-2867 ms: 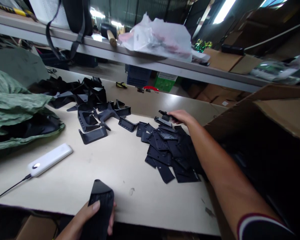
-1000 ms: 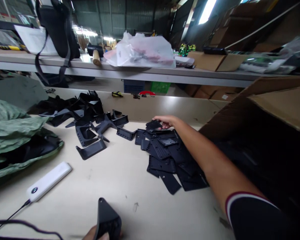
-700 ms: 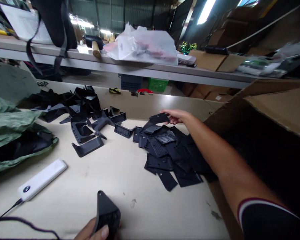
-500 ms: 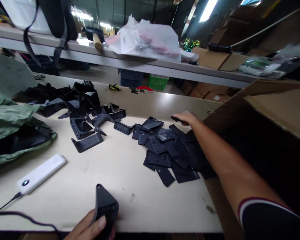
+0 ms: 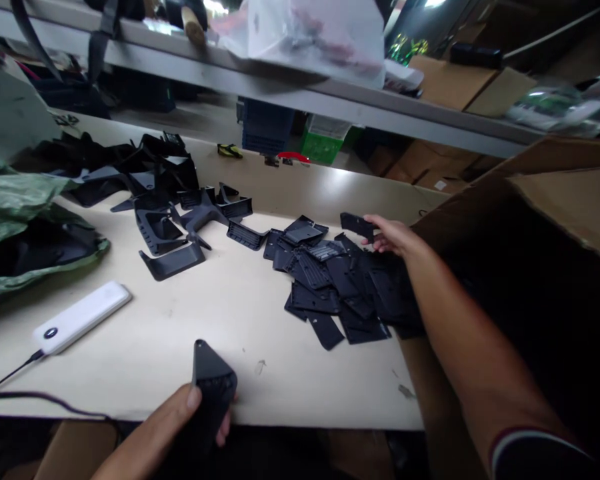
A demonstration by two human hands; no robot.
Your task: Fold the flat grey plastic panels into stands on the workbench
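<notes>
At the table's front edge, my left hand [image 5: 180, 413] grips a black plastic bracket [image 5: 213, 373], its pointed end with a small hole facing up. Farther off on the right, my right hand [image 5: 387, 235] pinches a flat black plastic plate [image 5: 356, 225] by its right end. That plate is held above a heap of similar black plates [image 5: 315, 300], some of them ribbed. Left of the heap lie black angled brackets [image 5: 175, 260] in a loose pile that runs toward the back left.
A white power bank [image 5: 83, 317] with a cable lies on the left of the table [image 5: 220, 307], near a green sack [image 5: 35, 227] of black parts. A large open cardboard box [image 5: 555, 200] stands at right. A shelf [image 5: 280, 80] crosses the back, holding a plastic bag [image 5: 315, 40].
My right hand has turned the black plate so that its broad face shows, and has shifted slightly right. My left hand still holds the bracket. The whole view has tipped downward.
</notes>
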